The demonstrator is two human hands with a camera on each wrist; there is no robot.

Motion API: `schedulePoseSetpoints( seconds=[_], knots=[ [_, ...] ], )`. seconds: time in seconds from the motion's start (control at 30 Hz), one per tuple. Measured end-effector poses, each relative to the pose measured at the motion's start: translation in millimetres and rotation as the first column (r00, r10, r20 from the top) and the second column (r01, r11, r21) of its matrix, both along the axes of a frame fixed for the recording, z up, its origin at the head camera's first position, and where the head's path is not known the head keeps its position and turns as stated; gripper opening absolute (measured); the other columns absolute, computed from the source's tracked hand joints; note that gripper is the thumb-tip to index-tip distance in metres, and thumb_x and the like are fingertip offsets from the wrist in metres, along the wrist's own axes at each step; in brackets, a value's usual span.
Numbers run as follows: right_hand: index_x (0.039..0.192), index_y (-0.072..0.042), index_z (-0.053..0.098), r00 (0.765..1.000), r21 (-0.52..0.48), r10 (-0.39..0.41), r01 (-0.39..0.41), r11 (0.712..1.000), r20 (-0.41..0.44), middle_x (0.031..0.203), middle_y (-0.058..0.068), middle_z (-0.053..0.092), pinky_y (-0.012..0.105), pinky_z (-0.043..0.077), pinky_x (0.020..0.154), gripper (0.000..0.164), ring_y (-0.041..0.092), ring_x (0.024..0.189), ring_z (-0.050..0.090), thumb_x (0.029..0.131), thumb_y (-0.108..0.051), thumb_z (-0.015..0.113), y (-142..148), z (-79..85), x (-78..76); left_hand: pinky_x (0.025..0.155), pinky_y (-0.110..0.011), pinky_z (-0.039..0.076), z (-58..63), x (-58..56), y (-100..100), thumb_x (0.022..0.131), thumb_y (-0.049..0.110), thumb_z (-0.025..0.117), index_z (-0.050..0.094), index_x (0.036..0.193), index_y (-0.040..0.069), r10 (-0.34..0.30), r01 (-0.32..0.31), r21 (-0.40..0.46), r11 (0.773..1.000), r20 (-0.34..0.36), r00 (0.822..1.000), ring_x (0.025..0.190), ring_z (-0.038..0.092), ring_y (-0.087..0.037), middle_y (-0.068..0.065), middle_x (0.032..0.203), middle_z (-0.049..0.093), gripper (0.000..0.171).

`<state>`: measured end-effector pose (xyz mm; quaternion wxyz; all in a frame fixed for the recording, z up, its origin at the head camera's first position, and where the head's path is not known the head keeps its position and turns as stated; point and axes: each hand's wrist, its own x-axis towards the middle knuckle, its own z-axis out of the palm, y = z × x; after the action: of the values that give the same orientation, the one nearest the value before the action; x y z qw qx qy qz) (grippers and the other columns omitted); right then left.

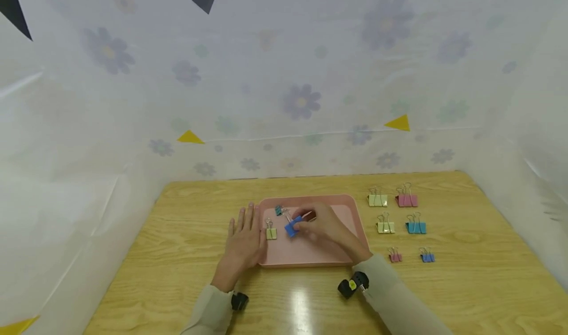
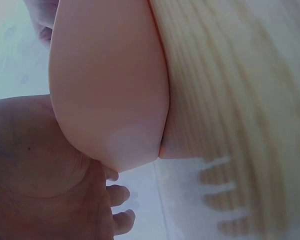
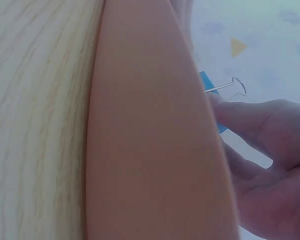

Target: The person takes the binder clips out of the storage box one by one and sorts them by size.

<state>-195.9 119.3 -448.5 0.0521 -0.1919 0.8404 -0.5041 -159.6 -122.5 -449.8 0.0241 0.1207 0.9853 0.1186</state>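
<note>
My right hand [image 1: 323, 222] pinches a blue binder clip [image 1: 292, 227] over the pink tray [image 1: 328, 259]. In the right wrist view, that blue binder clip [image 3: 206, 82] shows its wire handles, partly hidden behind the tray wall [image 3: 150, 120]. My left hand [image 1: 244, 240] lies with straight fingers along the tray's left edge; in the left wrist view its palm [image 2: 40, 165] is against the tray's side. Inside the tray, a yellow binder clip [image 1: 271, 233] stands near the left wall, and a small teal binder clip [image 1: 278, 210] lies behind it.
Right of the tray, binder clips stand in pairs: yellow [image 1: 377, 200] and pink [image 1: 407, 200] at the back, yellow [image 1: 385, 227] and teal [image 1: 416, 227] in the middle, small pink [image 1: 395, 257] and small blue [image 1: 428, 257] in front. White flowered sheeting [image 1: 275, 79] encloses the wooden table [image 1: 186, 217].
</note>
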Motion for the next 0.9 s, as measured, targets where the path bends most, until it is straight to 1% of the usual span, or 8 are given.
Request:
schedulePoseSetpoints(
  seconds=[0.2,0.3,0.37,0.47,0.6,0.77,0.9],
  knots=[
    [0.107,-0.01,0.078,0.998,-0.027,-0.053,0.053,0.998,-0.02,0.103,0.001,0.075,0.037,0.058,0.083,0.02,0.019,0.094,0.07,0.09,-0.019,0.081,13,7.2,15.0,0.122,-0.062,0.01,0.7,0.6,0,0.112,0.03,0.033,0.015,0.164,0.0,-0.001,0.001,0.003,1.0,0.003,1.0,0.156,0.011,-0.041,-0.019,0.17,0.011,0.063],
    [0.108,-0.009,0.078,0.996,-0.037,-0.067,0.065,0.997,-0.057,0.103,0.002,0.075,0.035,0.058,0.083,0.021,0.019,0.094,0.07,0.089,-0.019,0.082,20,8.6,20.2,0.122,-0.062,0.01,0.9,0.5,0,0.112,0.03,0.033,0.014,0.164,0.0,-0.005,0.005,0.001,1.0,0.004,1.0,0.156,0.011,-0.04,-0.019,0.17,0.01,0.063],
    [0.107,-0.007,0.077,0.994,-0.058,-0.063,0.058,0.997,-0.093,0.102,0.005,0.075,0.035,0.059,0.081,0.021,0.022,0.093,0.072,0.089,-0.017,0.082,25,9.6,22.7,0.122,-0.062,0.01,0.7,0.4,0,0.112,0.03,0.033,0.015,0.164,0.0,-0.007,0.007,0.003,1.0,0.002,1.0,0.156,0.011,-0.041,-0.019,0.17,0.011,0.063],
    [0.108,-0.004,0.076,0.992,-0.11,-0.035,0.022,0.994,-0.118,0.103,0.009,0.075,0.034,0.059,0.081,0.021,0.025,0.094,0.072,0.089,-0.011,0.08,34,11.6,25.2,0.122,-0.062,0.01,0.3,0.2,0,0.111,0.03,0.033,0.015,0.164,-0.001,-0.009,0.009,0.011,1.0,-0.002,1.0,0.156,0.011,-0.041,-0.02,0.17,0.011,0.063],
    [0.11,-0.002,0.076,0.994,-0.154,-0.019,0.003,0.988,-0.104,0.106,0.011,0.073,0.034,0.059,0.083,0.021,0.028,0.096,0.072,0.09,-0.007,0.079,46,16.1,29.2,0.122,-0.062,0.008,-1.4,-1.1,-2,0.111,0.029,0.033,0.014,0.164,0.0,-0.01,0.01,0.021,1.0,-0.001,1.0,0.156,0.01,-0.041,-0.02,0.17,0.01,0.064],
    [0.111,-0.003,0.076,0.993,-0.138,-0.061,0.047,0.989,-0.099,0.108,0.01,0.072,0.031,0.059,0.082,0.022,0.026,0.095,0.072,0.09,-0.01,0.08,61,23.1,36.4,0.122,-0.061,0.007,-3.6,-0.9,-2,0.111,0.031,0.032,0.012,0.164,0.001,-0.006,0.006,0.013,1.0,0.003,1.0,0.156,0.008,-0.041,-0.019,0.171,0.009,0.064],
    [0.111,-0.004,0.076,0.991,-0.13,-0.085,0.071,0.989,-0.106,0.107,0.01,0.072,0.031,0.059,0.082,0.022,0.027,0.095,0.072,0.09,-0.01,0.079,72,27.0,37.2,0.122,-0.061,0.006,-4.5,-1.8,-1,0.111,0.031,0.032,0.012,0.164,0.002,-0.008,0.008,0.01,1.0,-0.001,1.0,0.156,0.008,-0.041,-0.019,0.171,0.009,0.064]
  ],
)
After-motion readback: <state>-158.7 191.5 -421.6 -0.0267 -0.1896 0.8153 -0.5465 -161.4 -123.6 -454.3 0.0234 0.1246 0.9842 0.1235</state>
